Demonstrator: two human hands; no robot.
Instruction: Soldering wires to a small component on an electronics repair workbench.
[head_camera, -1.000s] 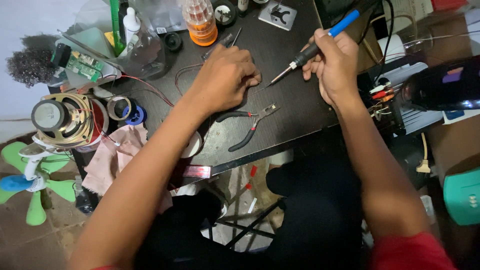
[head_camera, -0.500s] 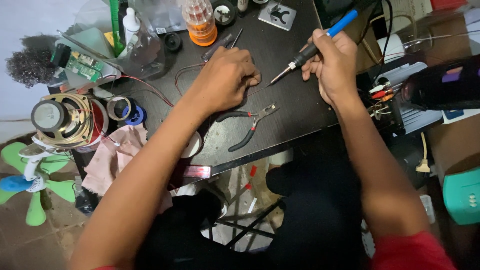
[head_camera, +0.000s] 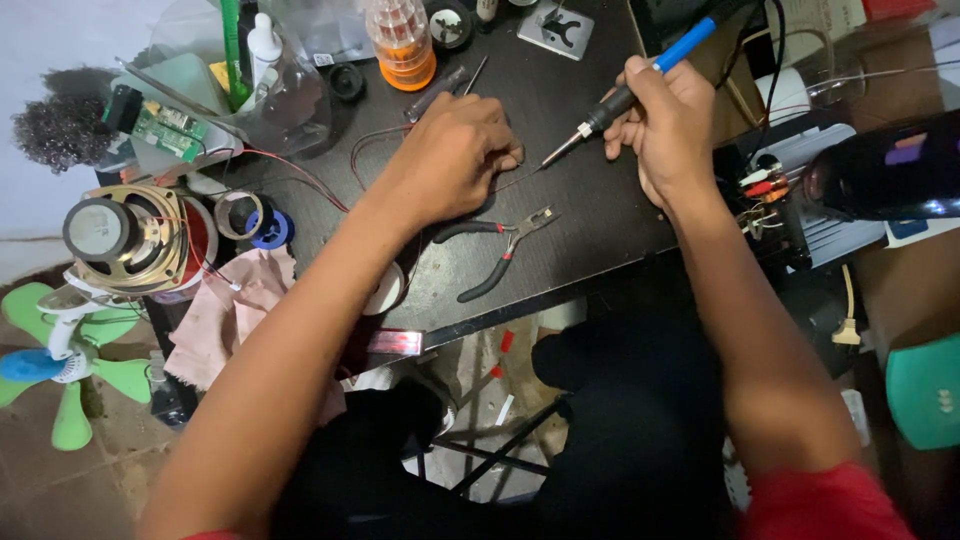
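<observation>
A slim soldering iron with a blue plastic handle, black grip collar and bare metal tip (head_camera: 625, 95) is gripped in the right hand (head_camera: 668, 125), the fingers clenched around the collar. The iron is held slanted above the dark tabletop (head_camera: 600, 215) — handle up and away, tip down and pointed at the left hand (head_camera: 450, 155). The left hand is laid knuckles-up on the tabletop, its fingers curled and pinched on a thin dark wire (head_camera: 375, 140), which is looped back past the wrist; the exact pinch is hidden under the hand. The iron's tip is seen just beside the left fingertips; whether metal touches wire cannot be told.

Just below the left hand, small pliers with black handles (head_camera: 495, 250) are laid flat — apart from both hands. A clear bottle with orange liquid (head_camera: 402, 45) is stood at the far edge of the table. At the left edge, a round loudspeaker with a metal magnet (head_camera: 125, 235) is set beside a pink cloth (head_camera: 230, 310).
</observation>
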